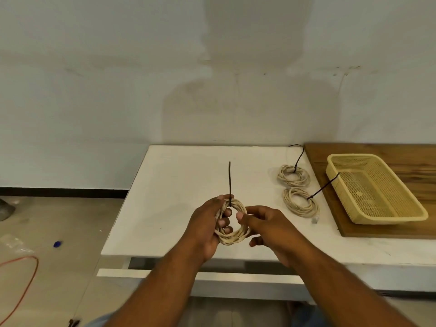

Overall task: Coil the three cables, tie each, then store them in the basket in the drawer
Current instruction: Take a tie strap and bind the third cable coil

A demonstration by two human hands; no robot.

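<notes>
I hold a cream coiled cable (232, 237) upright above the white table (174, 185). My left hand (207, 227) grips its left side, fingers through the loop. My right hand (266, 225) pinches its right side with thumb and fingers. A dark cable tie (229, 180) is fastened at the top of the coil, and its tail points straight up. Two more cream coils lie on the table to the right, a far coil (293, 175) and a near coil (300, 202), each with a dark tie sticking out. A yellow plastic basket (412, 217) stands empty on a wooden board (401, 230).
Below the table's front edge a white drawer front (122, 273) stands slightly out. On the floor at the left lie an orange cord (33, 274), a small blue object (57, 244) and clear plastic wrap (14, 244). A wall stands behind the table.
</notes>
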